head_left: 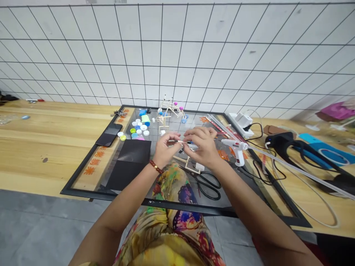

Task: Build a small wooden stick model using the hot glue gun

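Close together above the glass panel (163, 195), my left hand (165, 148) and my right hand (203, 146) pinch a thin small rod (180, 141) between their fingertips. It looks white in the middle with dark parts toward the ends; its exact kind is too small to tell. Below my right hand lie scissors (208, 185) with black handles and a small wooden-stick frame (188, 162) with a white piece at its end. Beyond my hands stands a wooden-stick model (169, 109) with coloured caps on it. My right hand partly hides small items on the glass.
Loose bottle caps (143, 127), black paper (129, 164) and a phone (109, 135) lie to the left. A white glue gun (236, 150) stands right of my hands, near clear glue sticks (222, 127), a power strip (240, 123) and cables. A tiled wall (172, 55) rises behind.
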Demonstrator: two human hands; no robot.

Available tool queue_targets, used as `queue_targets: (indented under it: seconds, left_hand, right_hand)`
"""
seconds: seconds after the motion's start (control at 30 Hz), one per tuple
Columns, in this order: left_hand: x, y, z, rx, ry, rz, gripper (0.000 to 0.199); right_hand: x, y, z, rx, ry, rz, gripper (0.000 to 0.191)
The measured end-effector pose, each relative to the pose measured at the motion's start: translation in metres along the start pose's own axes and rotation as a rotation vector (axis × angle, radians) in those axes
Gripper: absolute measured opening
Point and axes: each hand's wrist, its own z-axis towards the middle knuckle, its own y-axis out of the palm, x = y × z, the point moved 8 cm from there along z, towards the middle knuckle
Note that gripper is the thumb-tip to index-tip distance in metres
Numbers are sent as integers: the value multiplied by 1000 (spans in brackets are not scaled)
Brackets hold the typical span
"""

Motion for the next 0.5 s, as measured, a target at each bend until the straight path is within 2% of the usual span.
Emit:
queue_targets:
  seconds: [0.13,0.23,0.3,0.37,0.47,0.5]
  left_hand:
    - [22,-34,25,98,-23,-16,24]
    - [42,-56,29,157,37,115,23]
    - [41,-52,24,51,9,295,20]
    - [32,-35,14,-136,-4,500,17]
    - [13,-4,-7,-398,63,830,19]
    - [7,3,-13,-449,60,910,20]
  right_hand:
    - [20,-16,28,32,96,-58,5]
    - [44,-34,31,3,193,-64,5]
    - [58,-41,23,-11,244,-53,5]
    - [69,-43,9,-11,291,-17,5]
    - [79,-33,-16,-11,359,54,4]
    - [82,-30,-25,-6,385,72,4]
